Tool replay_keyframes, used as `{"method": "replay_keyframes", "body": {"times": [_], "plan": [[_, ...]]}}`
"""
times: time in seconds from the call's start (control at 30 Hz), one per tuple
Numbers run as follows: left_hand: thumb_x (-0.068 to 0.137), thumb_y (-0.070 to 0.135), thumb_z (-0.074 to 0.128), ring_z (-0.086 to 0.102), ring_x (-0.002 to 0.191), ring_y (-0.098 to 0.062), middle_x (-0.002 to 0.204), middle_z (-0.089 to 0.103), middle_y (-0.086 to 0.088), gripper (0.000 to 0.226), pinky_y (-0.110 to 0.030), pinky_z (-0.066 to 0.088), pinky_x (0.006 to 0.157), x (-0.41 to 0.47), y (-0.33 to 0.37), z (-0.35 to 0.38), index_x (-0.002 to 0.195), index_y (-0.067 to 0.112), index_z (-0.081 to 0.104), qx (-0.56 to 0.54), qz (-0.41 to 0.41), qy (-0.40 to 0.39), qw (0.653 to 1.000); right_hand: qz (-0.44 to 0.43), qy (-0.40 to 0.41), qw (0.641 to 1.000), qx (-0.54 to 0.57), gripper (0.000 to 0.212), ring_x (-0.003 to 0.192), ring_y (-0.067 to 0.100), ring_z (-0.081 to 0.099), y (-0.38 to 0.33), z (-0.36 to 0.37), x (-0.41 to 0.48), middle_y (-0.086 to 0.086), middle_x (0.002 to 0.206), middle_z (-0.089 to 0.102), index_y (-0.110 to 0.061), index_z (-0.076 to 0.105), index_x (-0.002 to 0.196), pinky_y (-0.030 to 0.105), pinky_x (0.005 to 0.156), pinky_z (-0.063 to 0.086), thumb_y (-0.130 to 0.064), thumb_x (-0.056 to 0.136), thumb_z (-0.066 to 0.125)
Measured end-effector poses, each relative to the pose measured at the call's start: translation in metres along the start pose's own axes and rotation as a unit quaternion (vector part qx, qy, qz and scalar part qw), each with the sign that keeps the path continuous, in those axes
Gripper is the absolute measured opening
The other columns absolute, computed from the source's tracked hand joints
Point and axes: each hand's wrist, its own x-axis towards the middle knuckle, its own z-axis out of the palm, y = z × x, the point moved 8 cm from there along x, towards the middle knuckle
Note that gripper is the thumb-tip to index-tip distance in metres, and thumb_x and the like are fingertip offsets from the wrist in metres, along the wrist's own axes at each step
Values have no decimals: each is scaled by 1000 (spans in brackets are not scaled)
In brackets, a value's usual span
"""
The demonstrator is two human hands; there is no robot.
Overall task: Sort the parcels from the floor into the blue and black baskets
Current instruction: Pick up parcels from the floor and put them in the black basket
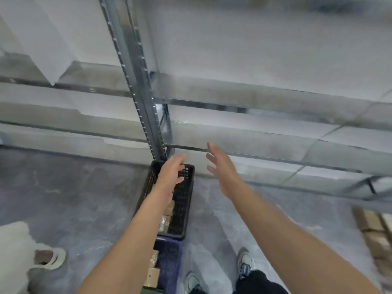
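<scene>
Fingers (179, 159) of the left hand (170, 177) are loosely bent and slightly apart, gripping nothing, over the far end of the black basket (184, 209); motion blur hides whether they touch its rim. Fingers (212, 148) of the right hand (223, 174) are straight and fanned, palm turned inward, holding nothing, in the air just right of the basket and in front of the lowest shelf. Both forearms are bare.

The black basket is a long, narrow plastic crate with lattice walls, standing on the floor at the foot of a shelf post. Brown cardboard parcels (167, 213), one glossy with tape, lie inside it. End to end with it, nearer the person, stands the blue basket (169, 257) of the same perforated plastic, holding more boxy cardboard parcels (153, 274).

A pile of flat brown parcels (373, 228) lies on the floor at the far right, well apart from both baskets. The floor (84, 198) is mottled grey concrete. A grey metal upright (137, 81), punched with a row of slots, carries pale shelf boards. A limp white cloth bag (19, 251) with loop handles lies at the left. Two pale laced trainers (246, 262) and dark trouser legs show at the bottom.
</scene>
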Motion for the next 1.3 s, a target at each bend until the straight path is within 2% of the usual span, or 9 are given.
{"method": "replay_keyframes", "body": {"times": [0.2,0.3,0.43,0.57,0.7,0.8,0.97,1.13,1.3], "plan": [[106,44,53,58,123,-12,133,61,5,22,-43,47,102,-11,19,116,118,30,64,58,24,-98,993,-20,83,994,70,57,145,13,44,-11,-110,-30,-11,155,46,-23,45,157,46,124,35,-52,108,47],[105,46,53,60,119,-10,133,63,6,31,-39,49,94,-20,16,174,126,26,66,86,33,-136,986,-26,130,986,97,56,145,13,44,-9,-171,-50,-12,153,46,-23,45,157,47,124,35,-50,108,48],[103,45,55,60,121,-13,133,63,4,38,-43,51,101,-40,4,259,132,22,65,112,33,-184,976,-31,194,972,129,52,143,13,46,1,-258,-85,-13,148,49,-23,48,153,47,123,36,-48,108,48],[102,44,57,61,121,-13,131,65,4,36,-45,51,103,-73,-11,347,130,22,66,141,27,-234,962,-39,245,955,162,37,140,13,47,13,-341,-130,-26,127,52,-35,49,142,46,123,36,-48,108,48],[102,43,58,63,119,-12,129,66,5,35,-43,54,100,-105,-24,431,128,22,68,173,29,-273,946,-46,292,939,175,51,146,13,42,31,-421,-171,-15,149,46,-26,45,155,45,124,34,-49,109,45],[102,44,58,64,118,-12,129,66,6,33,-43,54,99,-132,-37,491,126,24,68,193,35,-311,930,-45,323,927,183,54,146,12,42,46,-470,-203,-15,149,44,-28,42,157,46,125,33,-52,108,45],[103,42,57,65,116,-13,126,68,4,28,-46,53,101,-174,-64,572,119,24,70,229,30,-370,900,-43,375,902,209,58,150,16,39,72,-532,-251,-5,163,40,-23,39,160,46,126,33,-52,109,45],[104,43,54,64,115,-11,123,69,7,30,-43,52,98,-202,-90,632,122,25,70,272,27,-422,864,-37,416,876,241,62,151,17,38,94,-577,-286,-3,165,38,-23,37,161,46,126,32,-54,109,44],[102,48,54,63,118,-11,128,66,8,38,-44,53,102,-212,-115,684,130,26,67,314,16,-463,829,-26,458,846,274,64,151,15,37,119,-617,-301,-5,166,37,-26,35,161,47,127,31,-58,107,45]]}}
